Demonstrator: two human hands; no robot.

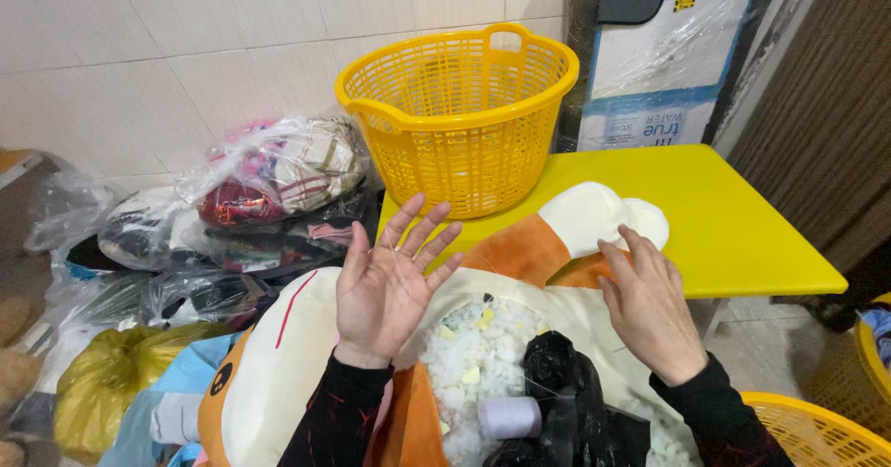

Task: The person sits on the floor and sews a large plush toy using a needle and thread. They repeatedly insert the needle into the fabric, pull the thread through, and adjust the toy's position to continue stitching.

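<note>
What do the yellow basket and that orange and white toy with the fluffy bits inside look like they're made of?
The basket looks like moulded plastic: glossy, with a regular lattice of holes. The toy seems soft plush fabric, matte and fuzzy. Its stuffing looks like shredded foam or fibre, in white clumps.

Yellow slatted plastic basket (458,119) stands upright at top centre on the near-left end of a yellow table (742,216), against a white tiled wall (186,40); upper right, a plastic-wrapped blue-and-white panel (664,68) leans behind the table, brown ribbed surface (826,123) beside it. Left of frame: heap of clear plastic bags of folded cloth (269,179), with a yellow-green bag (102,388) lower left below them. Bottom right corner shows the rim of a second yellow basket (817,430).
</note>
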